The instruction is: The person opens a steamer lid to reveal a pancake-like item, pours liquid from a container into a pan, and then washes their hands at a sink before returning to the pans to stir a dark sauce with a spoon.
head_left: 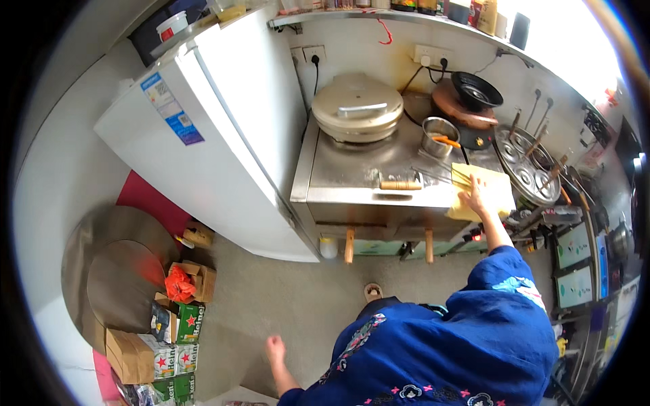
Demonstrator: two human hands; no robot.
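My right hand point(476, 196) lies on a yellow cloth or paper sheet point(495, 185) draped over the counter's front edge; whether its fingers grip the sheet cannot be told. Thin metal skewers or tongs point(436, 173) run beside and partly under the sheet. Low at my left side hangs my left hand point(275, 348), fingers curled, with nothing seen in it. On the steel counter point(350, 170), a wooden-handled tool point(401, 185) lies near the edge. Behind the skewers stands a small steel pot point(440, 138) with an orange handle across it. A round lidded electric griddle point(358, 107) stands farther left.
A white refrigerator point(203, 137) borders the counter's left. To the right sits a noodle cooker point(528, 165) with several lidded wells. A black bowl point(476, 91) tops a brown lid. Wooden drawer handles point(349, 245) jut forward. Beer cartons point(187, 358) and a round metal sheet point(119, 274) occupy the lower left.
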